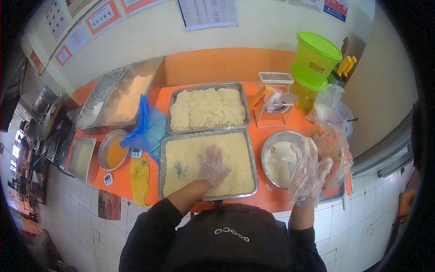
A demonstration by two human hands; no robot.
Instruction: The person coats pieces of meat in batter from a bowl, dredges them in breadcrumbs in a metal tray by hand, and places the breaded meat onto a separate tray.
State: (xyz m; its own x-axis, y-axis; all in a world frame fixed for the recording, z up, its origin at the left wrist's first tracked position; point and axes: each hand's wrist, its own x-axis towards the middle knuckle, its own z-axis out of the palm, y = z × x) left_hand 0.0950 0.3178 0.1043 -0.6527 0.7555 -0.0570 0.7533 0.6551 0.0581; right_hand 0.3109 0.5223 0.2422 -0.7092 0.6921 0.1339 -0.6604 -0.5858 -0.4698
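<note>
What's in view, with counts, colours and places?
Wall sheets: several, multicoloured, above
Counter: 1, orange, centre
Trays: 2, silver, centre
Pans: 2, silver, back left
Bowls: 2, silver, left and right
Container: 1, silver, left
Timers: 2, white, left
Bag: 1, blue, left
Cloth: 1, yellow, front left
Rack: 1, white, right
Tubs: 2, green, back right
Plastic bags: at least 2, clear, right
Left hand: 1, clear-gloved, on crumbs
Right hand: 1, clear-gloved, by right bowl

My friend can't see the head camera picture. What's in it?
A plastic-gloved left hand lies spread on pale crumbs in a metal tray, while the gloved right hand hovers by a bowl of white liquid. Behind, another tray holds crumb-coated pieces.
</note>
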